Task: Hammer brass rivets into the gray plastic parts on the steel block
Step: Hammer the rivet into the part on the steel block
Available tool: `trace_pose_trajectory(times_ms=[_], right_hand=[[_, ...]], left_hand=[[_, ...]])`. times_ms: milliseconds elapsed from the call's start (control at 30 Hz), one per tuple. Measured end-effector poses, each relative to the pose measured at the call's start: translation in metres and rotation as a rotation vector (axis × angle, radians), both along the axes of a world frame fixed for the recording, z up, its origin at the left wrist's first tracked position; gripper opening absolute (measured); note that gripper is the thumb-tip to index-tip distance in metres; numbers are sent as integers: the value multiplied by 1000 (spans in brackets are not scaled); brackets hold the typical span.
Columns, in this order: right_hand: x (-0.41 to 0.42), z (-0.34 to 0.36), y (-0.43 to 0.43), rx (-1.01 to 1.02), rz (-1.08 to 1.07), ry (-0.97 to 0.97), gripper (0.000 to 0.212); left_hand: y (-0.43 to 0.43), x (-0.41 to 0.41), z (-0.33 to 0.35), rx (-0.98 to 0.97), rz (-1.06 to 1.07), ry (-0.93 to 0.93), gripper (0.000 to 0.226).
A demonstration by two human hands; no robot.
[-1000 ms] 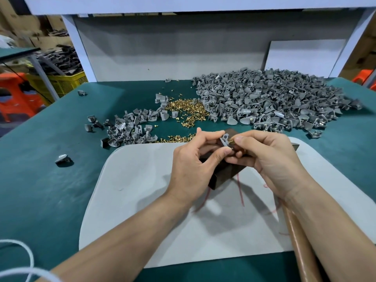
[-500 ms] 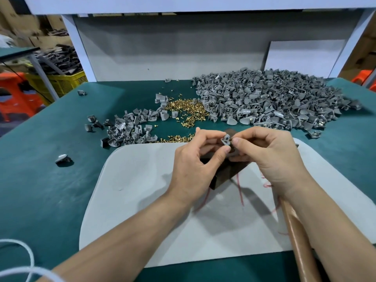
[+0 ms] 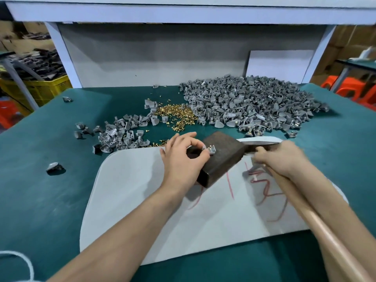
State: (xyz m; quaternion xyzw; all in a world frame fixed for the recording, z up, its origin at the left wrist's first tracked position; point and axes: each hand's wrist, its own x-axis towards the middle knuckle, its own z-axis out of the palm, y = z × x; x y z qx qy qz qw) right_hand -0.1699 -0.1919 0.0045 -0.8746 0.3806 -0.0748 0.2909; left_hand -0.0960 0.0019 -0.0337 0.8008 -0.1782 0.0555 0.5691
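Left thumb and fingers [image 3: 195, 141] pinched one gray plastic part [image 3: 212, 150] flat on top of the steel block [image 3: 223, 161]; the rest of my left hand [image 3: 183, 159] fanned loose. My right hand [image 3: 282, 157] was wrapped round the hammer [image 3: 317, 216] just right of the block, its striking end too blurred to place, probably low. The block sat on a white mat [image 3: 142, 200]. Brass rivets [image 3: 177, 117] lay behind the block, the big parts pile [image 3: 254, 106] behind-right and a smaller pile [image 3: 120, 135] behind-left.
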Motion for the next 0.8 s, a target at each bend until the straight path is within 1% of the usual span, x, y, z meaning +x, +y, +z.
trace_pose_trajectory(times_ms=[67, 100, 167, 200, 233, 300, 400, 500, 567, 667, 800], right_hand=[[-10, 8, -2, 288, -21, -172, 17], [-16, 13, -2, 416, -22, -291, 13], [-25, 27, 2, 589, 35, -473, 19], [-27, 36, 5, 649, 93, -513, 23], [-27, 45, 11, 684, 158, -515, 26], [-23, 58, 27, 636, 248, -433, 28], [-8, 61, 52, 421, 308, -293, 27], [5, 52, 71, 192, 368, -216, 32], [8, 47, 78, 94, 389, -160, 36], [10, 46, 83, 5, 405, -89, 42], [12, 58, 81, -73, 401, -70, 41]], left_hand=[[-1, 0, 1, 2, -12, 6, 17], [-1, 0, 1, -2, -20, 8, 19], [0, -1, 1, -8, -18, 8, 21], [0, -1, 1, -11, -18, 9, 21], [-1, 0, 1, -14, -18, 14, 20], [0, -1, 2, -18, -20, 25, 20], [0, -1, 4, -18, -16, 10, 26], [1, 1, 5, 5, -21, -9, 30], [1, 1, 5, -1, -30, -15, 30], [2, 1, 5, -19, -35, -7, 31], [2, 0, 5, -30, -42, 26, 29]])
